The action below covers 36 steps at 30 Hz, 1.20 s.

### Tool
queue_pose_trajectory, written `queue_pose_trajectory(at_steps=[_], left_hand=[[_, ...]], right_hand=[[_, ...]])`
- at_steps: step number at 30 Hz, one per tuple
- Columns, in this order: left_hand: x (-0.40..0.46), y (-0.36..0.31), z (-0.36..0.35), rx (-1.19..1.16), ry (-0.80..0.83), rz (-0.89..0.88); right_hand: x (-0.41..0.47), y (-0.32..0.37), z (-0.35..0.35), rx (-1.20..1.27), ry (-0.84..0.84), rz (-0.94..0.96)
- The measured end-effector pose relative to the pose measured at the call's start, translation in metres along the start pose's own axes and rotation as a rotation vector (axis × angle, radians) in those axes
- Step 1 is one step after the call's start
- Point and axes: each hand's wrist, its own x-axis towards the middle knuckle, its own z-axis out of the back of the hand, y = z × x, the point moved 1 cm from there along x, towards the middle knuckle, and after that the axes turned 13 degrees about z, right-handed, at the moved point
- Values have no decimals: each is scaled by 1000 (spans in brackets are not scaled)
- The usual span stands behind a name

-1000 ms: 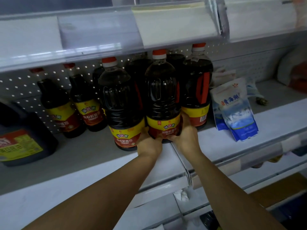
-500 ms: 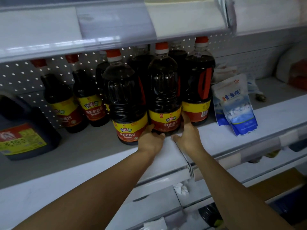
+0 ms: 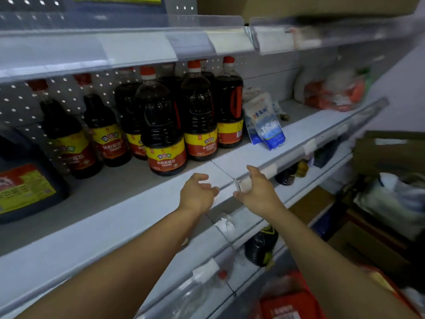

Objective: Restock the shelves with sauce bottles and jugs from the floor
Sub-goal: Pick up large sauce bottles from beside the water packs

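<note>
Both hands have come off the dark sauce bottle with the red cap and yellow-and-red label [image 3: 199, 111], which they cupped at its base a second ago; it now stands free on the grey metal shelf [image 3: 110, 194]. Left hand [image 3: 197, 192] and right hand [image 3: 258, 188] hang just off the shelf lip at 6 o'clock of the bottle, each grip apart with fingers loosely curled, holding nothing.

At 9 o'clock of that bottle stands a twin bottle [image 3: 162, 125], nearer the edge; more of the same line the pegboard behind. A blue-and-white soft pouch [image 3: 264, 122] leans at 3 o'clock.

Each bottle's long axis is vertical, cap up, label facing outward. Full of liquid, it likely handles heavy and stiff, with smooth plastic that could slip; taking it low at the base or by the moulded handle looks safest.
</note>
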Motion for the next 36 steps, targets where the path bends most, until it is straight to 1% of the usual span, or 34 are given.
queue_pose_trajectory(at_steps=[4,7,9,15,20,23,25,29,34,36], left_hand=[[-46,35,6,58,106,-42],[-75,64,5,112,192,-43],[-93,82,0,135,250,-33],[-139,132,-29,186,349,2],[-169,177,-71,307,453,28],[-186,212,-106,370,474,40],[-205,231,-128,409,515,27],[-234,280,-175,514,635,29],[-255,354,-227,611,669,80],[-257,383,-247,659,686,82]], right_hand=[[-70,15,-5,-19,-49,-28],[-125,18,-15,-3,-79,-92],[-159,16,-19,-14,-104,-140],[-252,-3,-24,-29,-201,-224],[-332,-39,-28,9,-274,-369],[-380,-62,-23,39,-335,-407],[-413,-78,-20,61,-366,-441],[-477,-122,-18,108,-350,-514],[-552,-188,-33,99,-351,-614],[-578,-218,-45,104,-303,-701]])
